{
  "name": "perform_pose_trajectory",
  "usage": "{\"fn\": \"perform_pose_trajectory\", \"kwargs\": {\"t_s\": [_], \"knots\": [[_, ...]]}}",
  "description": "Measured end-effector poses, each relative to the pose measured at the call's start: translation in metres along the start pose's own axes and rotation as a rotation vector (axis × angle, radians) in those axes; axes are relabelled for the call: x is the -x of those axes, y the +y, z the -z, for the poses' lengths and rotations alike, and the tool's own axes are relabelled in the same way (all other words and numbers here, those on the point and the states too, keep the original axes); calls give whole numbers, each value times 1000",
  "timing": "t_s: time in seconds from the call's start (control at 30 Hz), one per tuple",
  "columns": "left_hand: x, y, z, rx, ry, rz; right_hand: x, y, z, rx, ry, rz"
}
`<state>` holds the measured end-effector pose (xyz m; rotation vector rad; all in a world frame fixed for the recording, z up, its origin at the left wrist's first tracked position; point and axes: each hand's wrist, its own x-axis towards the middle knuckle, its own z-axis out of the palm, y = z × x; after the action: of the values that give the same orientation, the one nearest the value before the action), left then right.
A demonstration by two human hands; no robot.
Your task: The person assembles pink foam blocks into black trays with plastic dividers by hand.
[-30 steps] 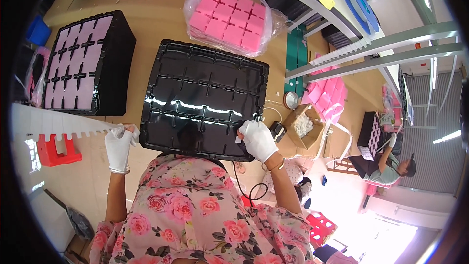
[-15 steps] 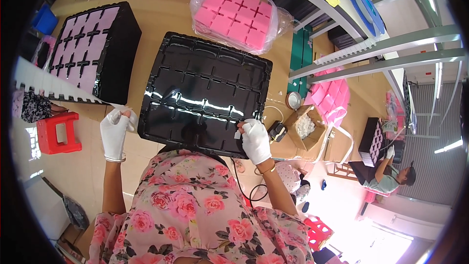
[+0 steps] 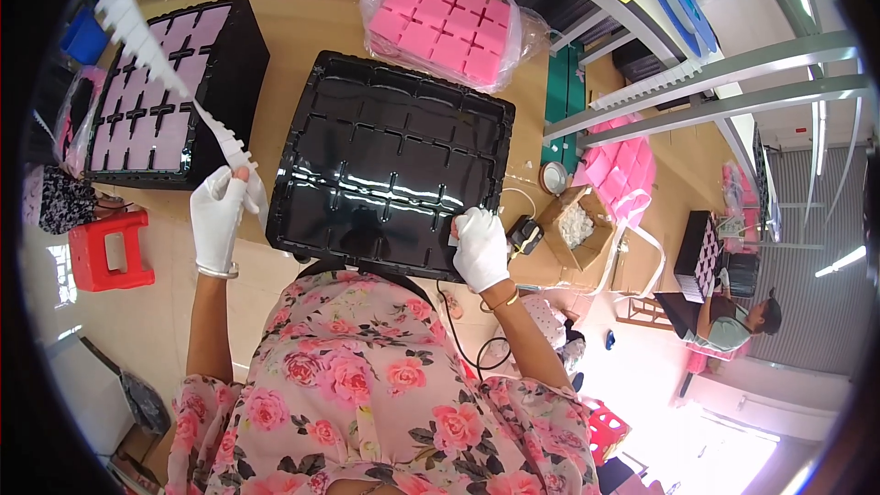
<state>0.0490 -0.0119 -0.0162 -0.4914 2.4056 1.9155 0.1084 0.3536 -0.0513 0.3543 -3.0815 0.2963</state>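
My left hand (image 3: 216, 220), in a white glove with bare fingertips, pinches the lower end of a long white notched strip (image 3: 151, 50). The strip rises to the upper left, across the front of a stack of black trays. A shiny black plastic tray (image 3: 394, 142) with rows of moulded cross-shaped ridges lies before me at the table's front edge. My right hand (image 3: 480, 250), gloved the same way, is closed over the tray's near right corner. A small white tab shows at its fingertips, mostly hidden by the hand.
Left stands the black tray stack (image 3: 229, 82) with pale pink foam. Bagged pink foam (image 3: 445, 23) lies behind the tray. Right are a cardboard box of white scraps (image 3: 576, 225), more pink foam (image 3: 623, 160) and a metal rack (image 3: 697, 110). A co-worker (image 3: 733, 321) sits far right.
The white strip has swung upward, and my left hand has risen slightly with it. My right hand has shifted a little right and up, staying at the tray's corner.
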Motion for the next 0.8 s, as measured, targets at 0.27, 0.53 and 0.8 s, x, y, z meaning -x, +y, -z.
{"fn": "perform_pose_trajectory", "kwargs": {"t_s": [0.27,0.53,0.8], "knots": [[-10,4,4,103,18,-42,6,-9,-1,5,21,-114],[-10,-6,8,65,-60,-17,33,15,-14,-417,293,-278],[13,-4,-5,41,-122,-59,73,181,-7,205,629,-769]]}}
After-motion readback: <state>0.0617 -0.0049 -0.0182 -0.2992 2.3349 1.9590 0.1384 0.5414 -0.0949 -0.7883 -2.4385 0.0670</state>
